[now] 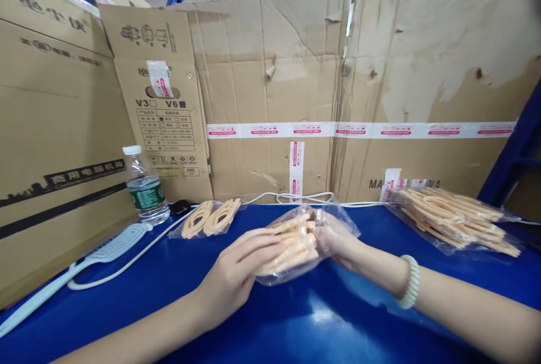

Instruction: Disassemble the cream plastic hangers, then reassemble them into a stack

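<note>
Head view: one clear bag (302, 254) of peach-coloured pieces (291, 243), centre, over worktop (274, 330). Left hand (234, 265): grip clamped on bag's left side. Right hand (338, 240): at bag's right end; grip closure cannot be told. Handling, judged: light; bag soft, slippery; pieces stiffer, may slide. Best hold: both sides, squeezing pieces through bag.
</note>
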`<state>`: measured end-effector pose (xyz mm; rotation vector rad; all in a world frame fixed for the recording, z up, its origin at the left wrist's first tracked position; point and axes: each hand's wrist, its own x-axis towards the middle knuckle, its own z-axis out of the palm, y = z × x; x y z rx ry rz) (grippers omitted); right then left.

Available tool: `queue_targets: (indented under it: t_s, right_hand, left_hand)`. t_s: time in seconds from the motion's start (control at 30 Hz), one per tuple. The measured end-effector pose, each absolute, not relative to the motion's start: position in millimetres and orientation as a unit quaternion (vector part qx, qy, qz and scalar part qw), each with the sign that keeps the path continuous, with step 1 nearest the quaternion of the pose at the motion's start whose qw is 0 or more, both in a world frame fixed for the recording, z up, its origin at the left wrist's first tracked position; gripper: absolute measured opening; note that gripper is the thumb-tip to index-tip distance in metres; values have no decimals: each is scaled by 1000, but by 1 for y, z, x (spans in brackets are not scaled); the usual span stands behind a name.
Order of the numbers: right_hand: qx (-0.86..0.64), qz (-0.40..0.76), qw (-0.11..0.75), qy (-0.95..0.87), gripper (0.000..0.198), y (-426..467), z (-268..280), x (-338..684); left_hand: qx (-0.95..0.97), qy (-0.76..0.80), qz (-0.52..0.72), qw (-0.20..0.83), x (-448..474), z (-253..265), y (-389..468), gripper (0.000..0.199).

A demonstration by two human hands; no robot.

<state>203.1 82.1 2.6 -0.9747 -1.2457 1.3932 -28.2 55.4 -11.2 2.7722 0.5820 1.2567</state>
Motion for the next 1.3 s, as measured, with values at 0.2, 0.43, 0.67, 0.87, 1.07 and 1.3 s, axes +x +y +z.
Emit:
queue_targets:
  t_s: [0.2, 0.43, 0.67, 0.87, 1.07, 1.3]
  right_hand:
    - [-458, 524, 526, -489, 25, 103, -5, 247]
    - [-375, 342, 447, -737, 19, 62, 33, 282]
    - [-339, 274, 225, -871, 46, 27, 43, 277]
    - [-332, 243, 179, -894, 44, 33, 25, 280]
    - [-350, 204, 216, -888, 33, 46, 12, 288]
    - [-394, 196, 263, -859, 40, 62, -2, 304]
  left_hand:
    - [935, 171, 298, 91, -26, -8, 35, 59]
    - [873, 299, 344, 175, -26, 5, 36, 24]
    - [812, 512, 230, 158, -46, -9, 78, 43]
    - [799, 503, 221, 244, -42, -13, 78, 42]
    - [765, 492, 275, 313, -26, -10, 76, 39]
    - [677, 474, 340, 448, 3, 5, 83, 26]
